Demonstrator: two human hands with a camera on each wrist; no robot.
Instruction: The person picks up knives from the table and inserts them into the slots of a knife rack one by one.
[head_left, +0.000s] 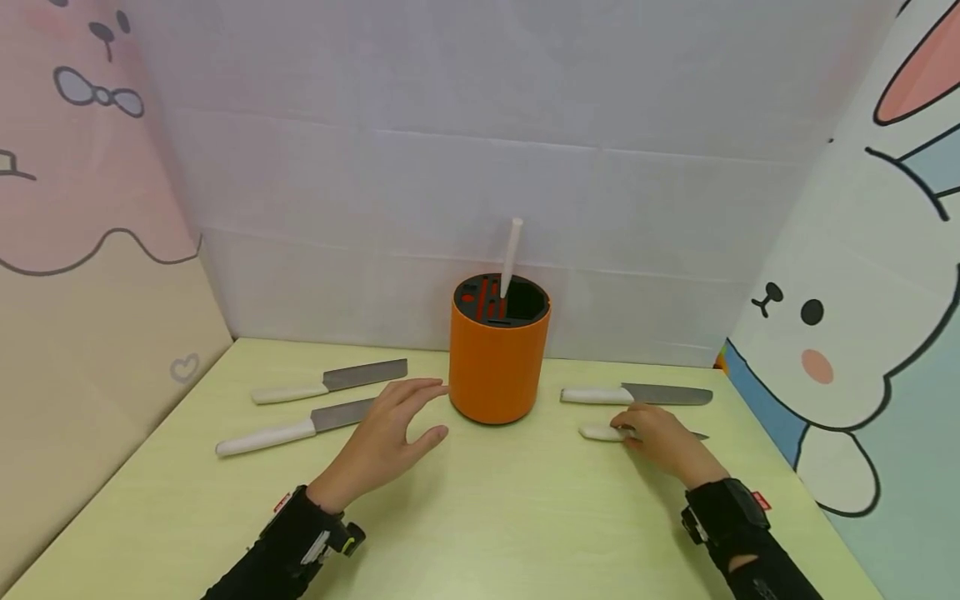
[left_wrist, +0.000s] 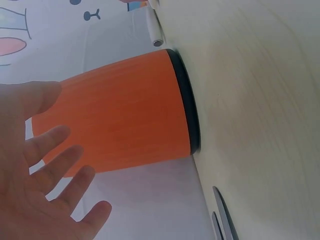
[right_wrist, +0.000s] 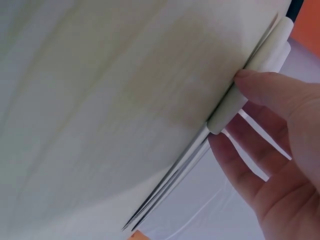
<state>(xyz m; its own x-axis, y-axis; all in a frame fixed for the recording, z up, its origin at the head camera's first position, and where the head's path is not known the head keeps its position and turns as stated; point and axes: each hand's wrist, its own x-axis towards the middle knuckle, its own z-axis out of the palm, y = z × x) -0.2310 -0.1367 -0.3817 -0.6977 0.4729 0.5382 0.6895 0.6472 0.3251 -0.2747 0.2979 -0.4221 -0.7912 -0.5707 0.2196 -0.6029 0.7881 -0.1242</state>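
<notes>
An orange round knife block with a black slotted top stands near the back wall. One white-handled tool sticks up out of it. My left hand is spread beside the block, its fingertips right at the orange side in the head view. On the right, my right hand pinches the white handle of a small knife between thumb and fingers; in the right wrist view that handle lies close over the table. Just behind it lies a larger knife, its blade pointing right.
Two more white-handled knives, a rear one and a front one, lie on the left with blades toward the block. Behind the pale yellow table rises a white sheet wall. Printed cartoon panels flank both sides.
</notes>
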